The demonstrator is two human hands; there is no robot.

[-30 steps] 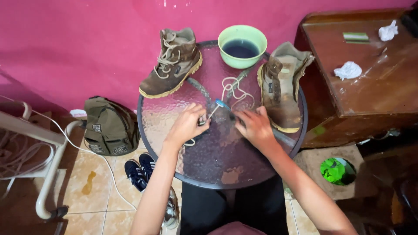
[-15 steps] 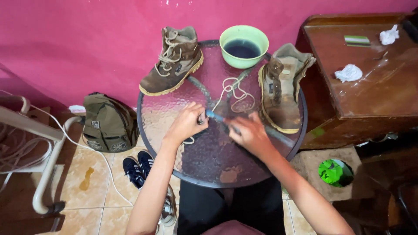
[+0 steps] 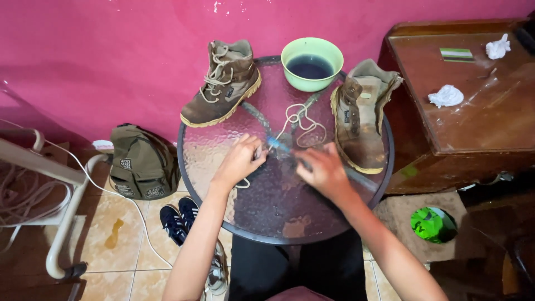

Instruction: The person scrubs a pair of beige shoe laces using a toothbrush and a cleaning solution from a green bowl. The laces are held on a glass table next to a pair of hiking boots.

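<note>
Round glass table (image 3: 267, 217) (wet) bears two boots (image 3: 225, 83), bowl (image 3: 312, 64), shoelace (image 3: 301, 120).

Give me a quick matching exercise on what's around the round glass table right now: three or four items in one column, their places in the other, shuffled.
Things:
1. green bowl
2. laced boot
3. unlaced boot
4. olive backpack

Places:
A. on the tiled floor, left of the table
B. on the table's right edge, beside the wooden cabinet
C. at the table's far edge, against the pink wall, holding dark liquid
D. on the table's far left, toe pointing left

Pairs: 1-C, 2-D, 3-B, 4-A
</note>
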